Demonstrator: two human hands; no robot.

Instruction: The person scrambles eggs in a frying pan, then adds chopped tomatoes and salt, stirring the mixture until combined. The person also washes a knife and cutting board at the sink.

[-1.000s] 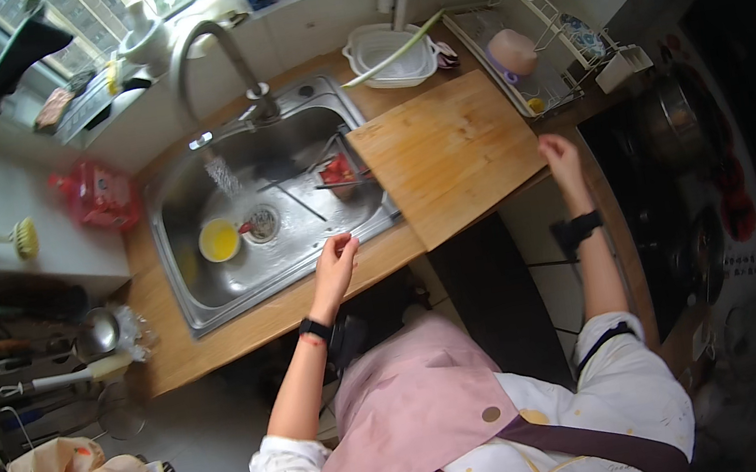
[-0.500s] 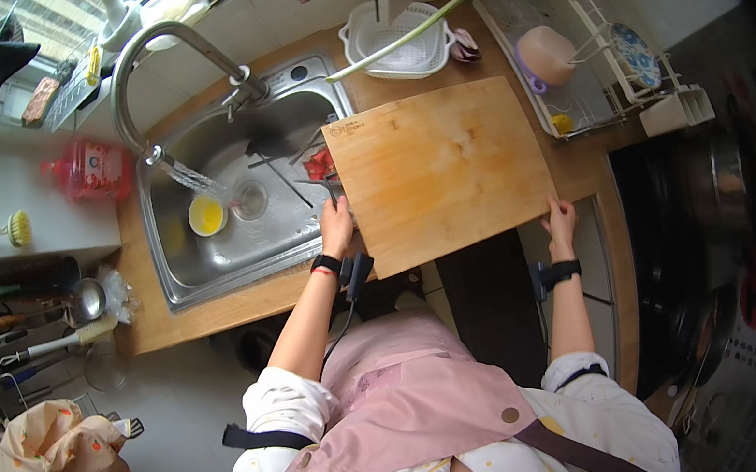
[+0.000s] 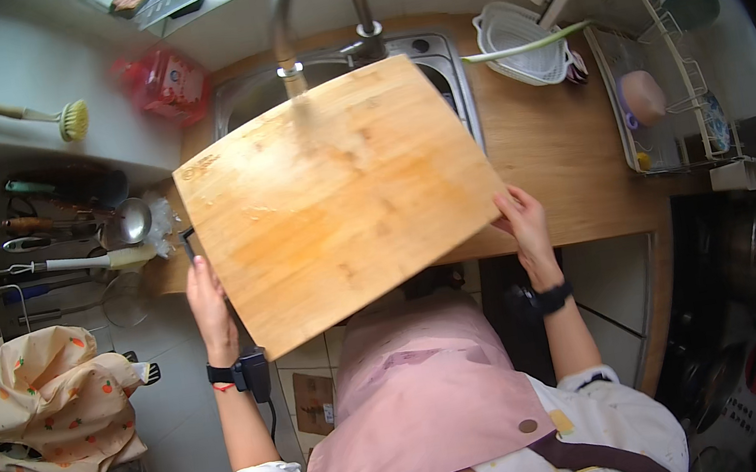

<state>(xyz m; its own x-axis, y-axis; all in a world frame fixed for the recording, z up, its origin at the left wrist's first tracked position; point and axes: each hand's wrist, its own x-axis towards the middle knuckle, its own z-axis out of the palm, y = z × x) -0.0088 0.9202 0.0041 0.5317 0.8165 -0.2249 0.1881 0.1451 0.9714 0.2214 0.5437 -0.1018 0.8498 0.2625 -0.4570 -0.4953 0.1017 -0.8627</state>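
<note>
A large wooden cutting board (image 3: 336, 213) is held tilted over the sink (image 3: 245, 99), covering most of its basin. My left hand (image 3: 211, 310) is closed on the board's left edge, beside a small dark handle (image 3: 190, 246). At the right corner, my right hand (image 3: 526, 229) grips the edge with thumb and fingers. Above the board's far part hangs the tap (image 3: 287, 64), with a blurred stream of water falling onto the wood. Small wet bits lie on the board's surface near its upper left. What is in the sink is hidden beneath it.
White baskets (image 3: 520, 44) with a long green stalk (image 3: 530, 45) across them stand on the wooden counter (image 3: 559, 140). Right of them is a dish rack (image 3: 670, 95). A red bottle (image 3: 170, 86) stands left of the sink, near hanging utensils (image 3: 133, 221).
The cutting board has come off the counter and moved left over the sink, under the tap. Both my hands have moved with it, and my view has shifted left.
</note>
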